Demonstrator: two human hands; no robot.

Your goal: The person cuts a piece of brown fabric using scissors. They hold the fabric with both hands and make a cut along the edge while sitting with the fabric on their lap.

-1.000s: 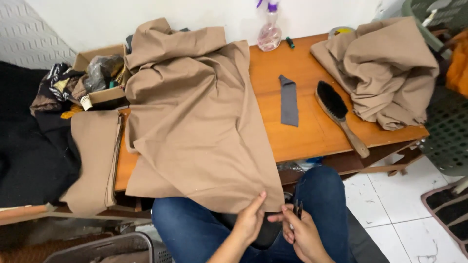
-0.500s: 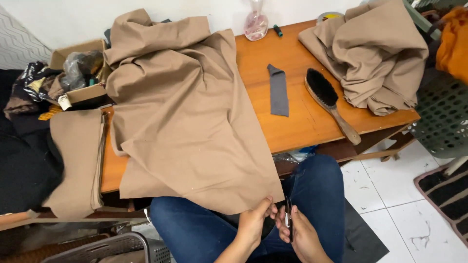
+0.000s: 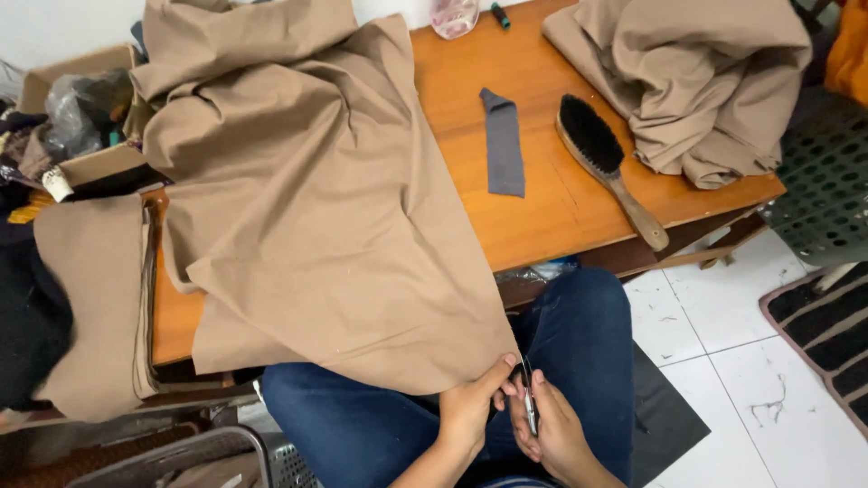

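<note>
Left hand pinches the corner of the tan cloth over the lap; right hand, touching it, grips small snips at that corner. The cloth drapes off the wooden table. Farther out lie a grey strip and a brush. A cardboard box with a dark plastic bag sits far left.

The tan cloth runs off the top edge and hides the table's left half, the bottle right of it is cut at the top, and the tool below its corner is too small to tell between the hands.
</note>
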